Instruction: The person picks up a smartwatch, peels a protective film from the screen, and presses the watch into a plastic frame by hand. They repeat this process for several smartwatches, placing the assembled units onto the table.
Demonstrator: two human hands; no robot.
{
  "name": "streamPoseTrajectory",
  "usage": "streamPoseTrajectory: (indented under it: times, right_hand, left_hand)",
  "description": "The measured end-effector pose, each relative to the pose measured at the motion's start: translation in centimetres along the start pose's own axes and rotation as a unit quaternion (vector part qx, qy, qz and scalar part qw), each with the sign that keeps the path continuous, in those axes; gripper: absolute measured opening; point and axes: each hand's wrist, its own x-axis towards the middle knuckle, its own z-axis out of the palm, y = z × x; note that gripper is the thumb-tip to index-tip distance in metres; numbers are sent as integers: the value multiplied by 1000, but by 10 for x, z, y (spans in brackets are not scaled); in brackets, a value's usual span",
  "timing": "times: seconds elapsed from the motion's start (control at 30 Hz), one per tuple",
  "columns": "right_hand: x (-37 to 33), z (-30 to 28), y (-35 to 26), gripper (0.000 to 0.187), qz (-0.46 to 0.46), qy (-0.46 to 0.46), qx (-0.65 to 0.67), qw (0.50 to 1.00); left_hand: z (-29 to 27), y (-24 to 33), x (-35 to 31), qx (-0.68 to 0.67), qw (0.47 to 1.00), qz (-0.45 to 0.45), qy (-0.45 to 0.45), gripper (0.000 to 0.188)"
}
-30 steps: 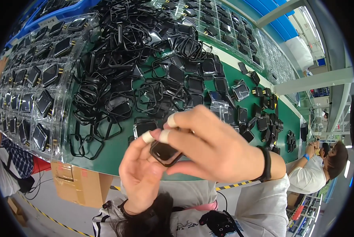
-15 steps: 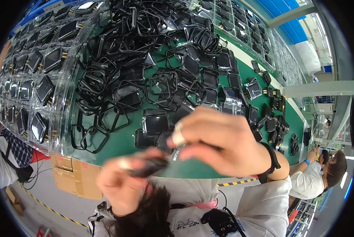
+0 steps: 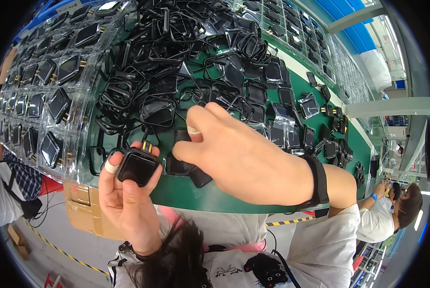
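Note:
My left hand (image 3: 131, 206) holds up a square black screen module (image 3: 138, 166) by its edges, thumb in front and fingers behind. A short tab with gold strips stands up from its top edge. To its right, my right hand (image 3: 239, 153) reaches over the bench with its fingers curled together. Its fingertips are down among black frames (image 3: 196, 93) and flat black screen pieces; what they pinch, if anything, is hidden. Just below those fingertips lies a dark flat screen piece (image 3: 178, 166). Both hands have a pale wrap on a finger.
A heap of black frames (image 3: 162, 29) covers the back of the green bench (image 3: 215, 204). Clear plastic trays (image 3: 75, 144) with finished-looking modules stand at the left, more trays (image 3: 292, 29) at the far right. Small modules (image 3: 337, 125) lie along the right edge. A co-worker (image 3: 383, 211) sits at the right.
My left hand has moved up and left, turning the module's screen into view. My right hand has moved left and forward, onto the pieces on the bench.

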Motion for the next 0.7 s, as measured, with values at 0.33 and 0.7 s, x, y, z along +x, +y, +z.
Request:
streamPoseTrajectory:
  times: [0.33,0.7]
  right_hand:
    - [-40,-10,12,20,-243,290,78,922]
    - [-88,-6,3,27,-276,351,19,895]
  left_hand:
    - [20,0,-6,-24,998,-31,-40,44]
    - [46,-7,-20,-68,988,-60,-126,38]
